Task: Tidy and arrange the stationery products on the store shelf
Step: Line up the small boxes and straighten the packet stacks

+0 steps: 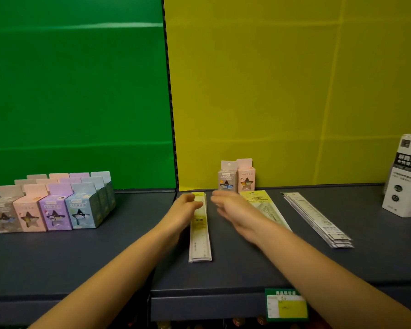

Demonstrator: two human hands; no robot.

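Note:
A stack of packaged rulers point(200, 236) lies lengthwise in the middle of the dark shelf point(105, 255). My left hand point(185, 206) rests on the far left side of that stack, fingers touching its top end. My right hand point(230, 207) hovers just right of the stack with fingers apart, holding nothing. Under my right forearm lies a yellow-headed ruler set pack point(259, 200). Another fanned stack of rulers point(318, 219) lies further right. Two small star-window boxes point(236, 178) stand upright at the back, behind my hands.
Rows of pastel star-window boxes point(50, 210) stand on the left shelf section before a green back panel. A tall white refill box point(406, 179) stands at the right edge. A green and yellow price tag point(286, 305) hangs on the shelf front.

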